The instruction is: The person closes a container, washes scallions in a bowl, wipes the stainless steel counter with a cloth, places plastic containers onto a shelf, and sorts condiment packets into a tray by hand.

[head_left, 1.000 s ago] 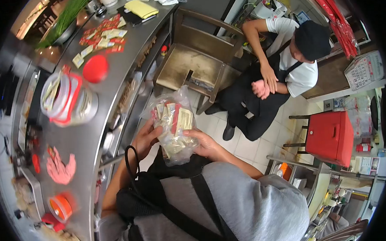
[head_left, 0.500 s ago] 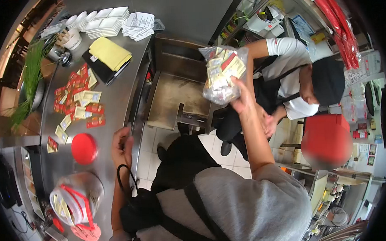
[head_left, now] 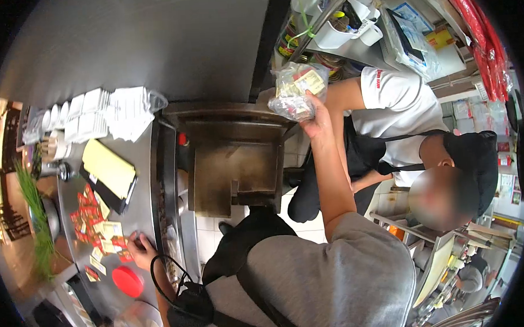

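Note:
A clear plastic bag (head_left: 298, 92) filled with small yellow and red packets is held up by my right hand (head_left: 317, 119), its fingers wrapped round the lower side. Over the edge of the steel counter (head_left: 141, 201), my left hand (head_left: 140, 250) has its fingers loosely bent and apart, with nothing visible in them. Just left of it, loose red and yellow packets (head_left: 95, 220) lie scattered in a pile. A round red lid (head_left: 128, 281) lies below them on the counter. At the bottom of the view, a clear plastic jar (head_left: 137, 321) is partly cut off.
A co-worker in a white shirt (head_left: 397, 108) and black cap sits to the right, close to the bag. Between us and the counter stands a wooden chair (head_left: 226, 153). Yellow paper (head_left: 107, 167) on a black folder, stacked white dishes (head_left: 87, 115) and a loaded shelf (head_left: 362, 54) surround the space.
My view has shifted, and the jar has slid mostly out of sight. My left hand has moved nearer the loose packets. The bag stays in my right hand, now farther from me.

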`<move>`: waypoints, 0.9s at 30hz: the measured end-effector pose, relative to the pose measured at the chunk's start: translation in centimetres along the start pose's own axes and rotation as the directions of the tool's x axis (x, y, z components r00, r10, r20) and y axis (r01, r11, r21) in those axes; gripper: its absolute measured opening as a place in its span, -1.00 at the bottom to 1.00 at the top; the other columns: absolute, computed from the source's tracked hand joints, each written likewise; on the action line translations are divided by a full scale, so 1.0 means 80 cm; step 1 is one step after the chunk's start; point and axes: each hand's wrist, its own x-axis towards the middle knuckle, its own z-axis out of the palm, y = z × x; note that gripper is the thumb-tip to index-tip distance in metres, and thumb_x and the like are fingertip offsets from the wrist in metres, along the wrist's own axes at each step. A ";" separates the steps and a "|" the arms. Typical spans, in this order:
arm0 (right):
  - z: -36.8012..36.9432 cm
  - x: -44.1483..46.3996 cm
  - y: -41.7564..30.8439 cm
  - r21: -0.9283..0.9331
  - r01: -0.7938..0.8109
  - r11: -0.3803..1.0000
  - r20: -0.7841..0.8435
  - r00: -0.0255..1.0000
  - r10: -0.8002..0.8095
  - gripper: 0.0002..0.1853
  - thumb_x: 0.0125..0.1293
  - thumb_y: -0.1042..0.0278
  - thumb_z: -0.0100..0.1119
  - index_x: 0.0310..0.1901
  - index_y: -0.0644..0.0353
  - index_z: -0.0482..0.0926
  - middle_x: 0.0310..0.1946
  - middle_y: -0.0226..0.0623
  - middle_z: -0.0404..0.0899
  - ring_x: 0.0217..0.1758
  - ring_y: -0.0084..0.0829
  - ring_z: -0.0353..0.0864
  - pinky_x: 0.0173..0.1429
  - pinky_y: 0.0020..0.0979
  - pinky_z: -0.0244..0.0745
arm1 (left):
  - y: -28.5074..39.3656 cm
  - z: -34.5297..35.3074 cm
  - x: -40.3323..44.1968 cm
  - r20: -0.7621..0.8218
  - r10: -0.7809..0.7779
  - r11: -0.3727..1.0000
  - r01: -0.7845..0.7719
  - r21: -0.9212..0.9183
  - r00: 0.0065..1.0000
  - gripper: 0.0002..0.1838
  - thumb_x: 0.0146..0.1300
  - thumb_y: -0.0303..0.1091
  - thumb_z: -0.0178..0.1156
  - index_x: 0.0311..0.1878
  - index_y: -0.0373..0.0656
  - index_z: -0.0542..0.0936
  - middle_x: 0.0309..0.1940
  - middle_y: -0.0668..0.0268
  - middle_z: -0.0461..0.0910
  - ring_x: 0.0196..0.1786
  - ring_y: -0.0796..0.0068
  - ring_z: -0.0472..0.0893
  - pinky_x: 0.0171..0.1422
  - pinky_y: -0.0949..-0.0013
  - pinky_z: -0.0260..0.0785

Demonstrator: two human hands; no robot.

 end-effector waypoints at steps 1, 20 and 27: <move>-0.011 0.016 -0.008 0.065 0.034 0.997 -0.044 0.999 -0.031 -0.56 0.27 0.35 0.29 0.17 0.17 0.47 0.12 -0.17 0.57 0.13 -0.14 0.59 0.11 -0.02 0.57 | 0.014 -0.002 0.011 -0.038 0.032 0.996 -0.029 0.085 0.999 -0.76 0.33 -0.27 0.23 0.01 -0.11 0.57 -0.35 0.28 0.53 -0.35 0.40 0.52 -0.17 0.35 0.42; -0.135 0.168 -0.051 -0.001 0.412 0.911 -0.300 0.869 -0.393 -0.45 0.20 0.68 0.19 0.24 0.19 0.35 0.05 -0.18 0.53 0.03 -0.20 0.62 0.01 -0.10 0.65 | 0.002 -0.009 0.030 0.079 0.193 0.848 -0.207 0.487 0.978 -0.74 0.42 -0.38 -0.02 0.08 -0.30 0.42 -0.15 -0.08 0.60 -0.07 -0.03 0.61 -0.01 0.11 0.44; -0.138 0.231 -0.116 0.003 0.646 0.763 -0.450 0.683 -0.576 -0.37 0.19 0.75 0.14 0.27 0.09 0.24 0.13 -0.19 0.44 0.13 -0.19 0.52 0.06 -0.06 0.57 | -0.016 -0.008 0.034 0.109 0.169 0.837 -0.202 0.508 0.979 -0.74 0.44 -0.38 -0.03 0.09 -0.32 0.41 -0.13 -0.10 0.58 -0.08 -0.05 0.59 0.00 0.10 0.43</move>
